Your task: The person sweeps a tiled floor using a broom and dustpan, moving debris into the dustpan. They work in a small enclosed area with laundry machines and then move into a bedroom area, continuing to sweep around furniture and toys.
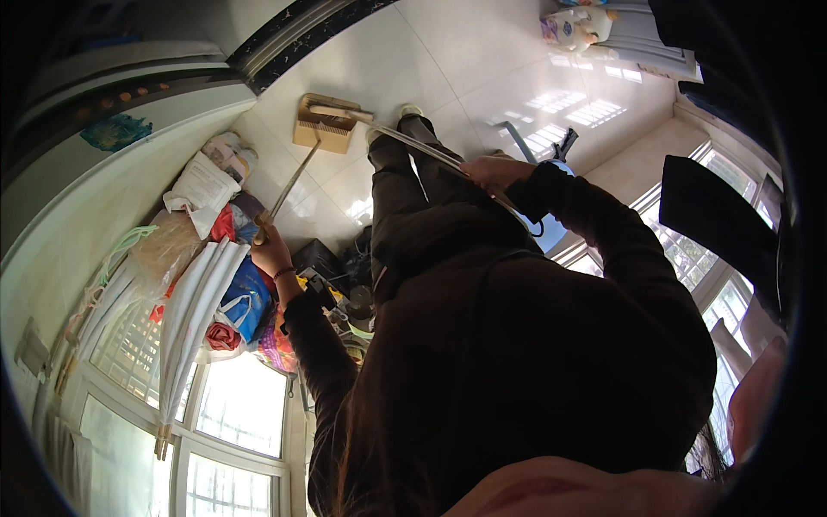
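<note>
My left hand [271,252] grips the upper end of a long dustpan handle [295,176]. At its far end the tan dustpan [331,137], with a row of comb-like teeth, rests on the tiled floor. My right hand [497,173] is closed around a broom's pole [420,146], which slants across in front of my legs. The broom head [340,112] lies over the dustpan, near its far side. Whether the bristles touch the pan's bottom I cannot tell.
Bags and bundles [219,258] are piled along the left wall beside rolled white cloth on sticks [200,304]. A light-blue object [552,232] stands by my right arm. Bottles [578,29] are at the upper right. A dark door sill [297,39] crosses the floor ahead.
</note>
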Demonstrator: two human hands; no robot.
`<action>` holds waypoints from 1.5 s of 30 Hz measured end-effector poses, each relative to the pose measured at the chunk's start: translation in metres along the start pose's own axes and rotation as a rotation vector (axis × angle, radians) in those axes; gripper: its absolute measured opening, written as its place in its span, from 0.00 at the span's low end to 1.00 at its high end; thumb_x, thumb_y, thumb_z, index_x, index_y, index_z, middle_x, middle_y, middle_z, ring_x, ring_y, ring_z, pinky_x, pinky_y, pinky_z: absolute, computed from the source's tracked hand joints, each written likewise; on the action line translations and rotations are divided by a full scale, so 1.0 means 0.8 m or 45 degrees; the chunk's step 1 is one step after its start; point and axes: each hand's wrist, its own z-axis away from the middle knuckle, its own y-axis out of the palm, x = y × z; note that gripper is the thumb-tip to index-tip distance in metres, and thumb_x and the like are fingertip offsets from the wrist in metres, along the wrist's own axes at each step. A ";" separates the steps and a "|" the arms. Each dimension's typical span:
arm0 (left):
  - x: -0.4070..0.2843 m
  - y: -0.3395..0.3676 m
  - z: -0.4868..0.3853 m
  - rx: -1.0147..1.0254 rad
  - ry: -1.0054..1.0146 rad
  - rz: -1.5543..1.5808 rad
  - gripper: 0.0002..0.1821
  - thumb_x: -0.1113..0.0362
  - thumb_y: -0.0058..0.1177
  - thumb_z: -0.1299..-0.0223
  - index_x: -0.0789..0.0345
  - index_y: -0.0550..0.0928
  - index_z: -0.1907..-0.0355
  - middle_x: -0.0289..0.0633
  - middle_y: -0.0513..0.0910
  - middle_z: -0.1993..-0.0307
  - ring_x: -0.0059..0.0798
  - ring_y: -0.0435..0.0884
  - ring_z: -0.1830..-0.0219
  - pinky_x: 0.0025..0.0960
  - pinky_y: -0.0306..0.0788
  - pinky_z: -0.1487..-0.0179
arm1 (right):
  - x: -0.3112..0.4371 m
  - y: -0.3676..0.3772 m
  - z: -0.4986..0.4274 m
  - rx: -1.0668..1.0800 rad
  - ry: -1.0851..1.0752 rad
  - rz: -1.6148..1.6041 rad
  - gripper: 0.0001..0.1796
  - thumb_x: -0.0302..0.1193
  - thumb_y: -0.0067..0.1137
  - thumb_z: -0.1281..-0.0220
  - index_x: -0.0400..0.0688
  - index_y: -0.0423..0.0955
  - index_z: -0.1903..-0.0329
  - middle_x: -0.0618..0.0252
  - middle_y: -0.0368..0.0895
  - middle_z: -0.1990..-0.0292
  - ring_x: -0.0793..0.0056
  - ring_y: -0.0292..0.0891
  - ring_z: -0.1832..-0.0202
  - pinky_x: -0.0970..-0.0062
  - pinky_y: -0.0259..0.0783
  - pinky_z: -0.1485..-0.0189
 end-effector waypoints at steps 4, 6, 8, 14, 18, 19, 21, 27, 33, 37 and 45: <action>-0.002 -0.002 0.011 -0.023 -0.026 -0.046 0.19 0.54 0.55 0.50 0.71 0.79 0.80 0.49 0.80 0.81 0.41 0.80 0.79 0.36 0.72 0.75 | 0.050 -0.016 0.049 0.057 0.317 -0.286 0.26 0.47 0.39 0.36 0.34 0.68 0.72 0.61 0.70 0.81 0.75 0.67 0.84 0.75 0.65 0.82; -0.005 -0.005 0.015 -0.030 -0.056 -0.081 0.19 0.54 0.55 0.50 0.71 0.80 0.80 0.50 0.80 0.81 0.41 0.80 0.78 0.36 0.72 0.75 | 0.069 -0.033 0.072 -0.100 0.321 -0.249 0.26 0.47 0.39 0.36 0.34 0.68 0.72 0.62 0.69 0.81 0.77 0.65 0.84 0.76 0.64 0.83; -0.007 -0.006 0.018 0.001 -0.055 -0.023 0.18 0.55 0.55 0.50 0.70 0.80 0.79 0.49 0.80 0.80 0.41 0.80 0.78 0.36 0.72 0.74 | 0.077 -0.056 0.092 -0.215 0.254 -0.296 0.25 0.47 0.40 0.36 0.34 0.68 0.73 0.62 0.69 0.81 0.78 0.64 0.85 0.77 0.62 0.83; -0.006 -0.001 0.040 -0.108 -0.076 0.143 0.16 0.57 0.55 0.49 0.70 0.80 0.80 0.48 0.79 0.83 0.38 0.79 0.81 0.36 0.70 0.76 | 0.039 -0.162 0.088 -0.481 0.262 -0.742 0.19 0.43 0.41 0.37 0.41 0.61 0.76 0.69 0.60 0.84 0.83 0.55 0.87 0.84 0.56 0.85; -0.018 0.012 0.064 -0.213 -0.105 0.286 0.17 0.58 0.55 0.49 0.71 0.79 0.81 0.46 0.78 0.84 0.36 0.78 0.83 0.35 0.69 0.77 | -0.002 -0.259 0.025 -0.598 0.282 -0.628 0.22 0.44 0.35 0.35 0.41 0.62 0.78 0.67 0.63 0.87 0.81 0.57 0.90 0.81 0.58 0.87; -0.023 0.016 0.068 -0.217 -0.204 0.210 0.17 0.57 0.56 0.49 0.71 0.79 0.81 0.46 0.78 0.84 0.36 0.77 0.83 0.35 0.69 0.78 | -0.005 -0.282 0.002 -0.568 0.319 -0.505 0.25 0.45 0.31 0.35 0.40 0.64 0.80 0.65 0.66 0.87 0.79 0.59 0.90 0.77 0.59 0.86; -0.035 0.021 0.073 -0.224 -0.286 0.136 0.17 0.57 0.56 0.49 0.70 0.80 0.80 0.46 0.79 0.83 0.36 0.78 0.82 0.35 0.69 0.77 | -0.009 -0.303 -0.035 -0.501 0.246 -0.305 0.26 0.42 0.28 0.38 0.41 0.66 0.84 0.62 0.67 0.88 0.75 0.60 0.89 0.74 0.59 0.85; -0.083 0.033 0.064 -0.239 -0.377 0.118 0.18 0.54 0.54 0.47 0.70 0.82 0.75 0.46 0.81 0.79 0.37 0.80 0.77 0.35 0.71 0.73 | 0.006 -0.220 -0.067 -0.204 0.352 -0.124 0.24 0.37 0.28 0.44 0.38 0.68 0.86 0.55 0.71 0.87 0.66 0.67 0.85 0.67 0.64 0.79; -0.107 0.035 0.058 -0.279 -0.474 0.153 0.18 0.54 0.54 0.47 0.70 0.82 0.76 0.46 0.81 0.79 0.37 0.81 0.76 0.34 0.72 0.72 | 0.080 -0.222 -0.031 -0.334 0.251 -0.180 0.27 0.43 0.31 0.36 0.35 0.65 0.82 0.58 0.67 0.89 0.69 0.62 0.89 0.69 0.62 0.83; -0.114 0.044 0.063 -0.337 -0.524 0.184 0.19 0.53 0.55 0.49 0.70 0.82 0.77 0.45 0.81 0.80 0.36 0.81 0.77 0.34 0.72 0.73 | 0.147 -0.245 -0.028 -0.253 0.113 -0.172 0.27 0.43 0.30 0.35 0.37 0.64 0.83 0.59 0.66 0.89 0.71 0.61 0.89 0.69 0.62 0.83; -0.115 0.048 0.064 -0.400 -0.610 0.065 0.19 0.53 0.55 0.51 0.70 0.81 0.79 0.48 0.80 0.82 0.40 0.80 0.78 0.37 0.72 0.74 | 0.233 -0.288 -0.148 0.532 -0.651 1.248 0.09 0.29 0.55 0.65 0.38 0.67 0.86 0.56 0.65 0.87 0.67 0.65 0.85 0.67 0.57 0.81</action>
